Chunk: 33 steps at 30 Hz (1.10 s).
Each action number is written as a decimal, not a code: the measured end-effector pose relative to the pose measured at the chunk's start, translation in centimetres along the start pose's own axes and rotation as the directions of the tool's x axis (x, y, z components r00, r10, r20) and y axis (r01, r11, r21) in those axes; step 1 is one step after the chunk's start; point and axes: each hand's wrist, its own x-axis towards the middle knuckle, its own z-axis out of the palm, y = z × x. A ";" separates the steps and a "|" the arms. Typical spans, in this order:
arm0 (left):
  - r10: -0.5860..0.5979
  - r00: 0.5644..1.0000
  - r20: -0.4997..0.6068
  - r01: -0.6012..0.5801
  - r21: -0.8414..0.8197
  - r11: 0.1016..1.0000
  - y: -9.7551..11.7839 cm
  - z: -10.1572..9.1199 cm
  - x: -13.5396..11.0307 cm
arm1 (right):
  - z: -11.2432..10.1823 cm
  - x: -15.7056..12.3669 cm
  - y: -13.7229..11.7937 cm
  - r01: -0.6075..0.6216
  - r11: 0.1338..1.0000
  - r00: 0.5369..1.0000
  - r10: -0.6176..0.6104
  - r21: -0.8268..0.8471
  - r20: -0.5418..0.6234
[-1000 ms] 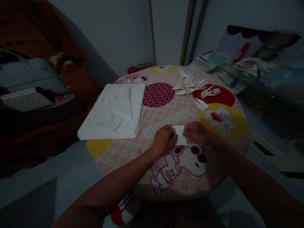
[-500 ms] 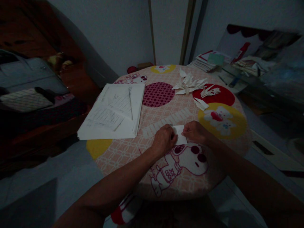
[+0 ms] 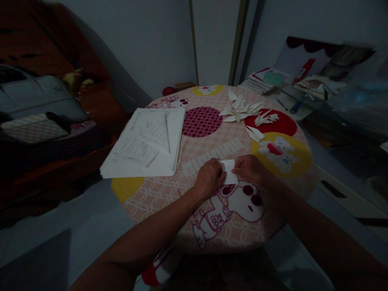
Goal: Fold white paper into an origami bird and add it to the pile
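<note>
Both hands met over a small, flat white paper piece with straight edges, which lay between them near the front of the round table's pink patterned tablecloth. Curled fingers of the left hand covered its left edge, though whether they pinched or merely pressed could not be told. At the opposite edge, the right hand held the paper between thumb and bent fingers. It looked very light, stiff enough to keep a crease yet easily bent or torn; its dry surface probably offered fair grip. The edges and corners seemed the best holds, with the left side pressed against the cloth. Beyond, pointed, off-white folded-paper shapes sat clustered; leftward lay a thick stack of white paper sheets.
</note>
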 end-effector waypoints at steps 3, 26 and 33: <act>0.005 1.000 -0.009 -0.005 0.005 1.000 -0.1 0.1 -0.1 | 0.2 0.1 -0.5 0.052 0.988 0.997 -0.060 -0.145 -0.052; 0.203 0.979 0.026 -0.190 -0.254 0.948 -3.6 -1.7 0.0 | 1.4 1.8 -2.1 0.056 0.995 0.997 -0.060 0.085 0.046; 0.435 0.900 0.040 -0.389 -0.382 0.838 -4.8 -3.2 -1.2 | 1.4 1.4 -2.5 0.073 0.995 0.997 -0.074 0.071 0.017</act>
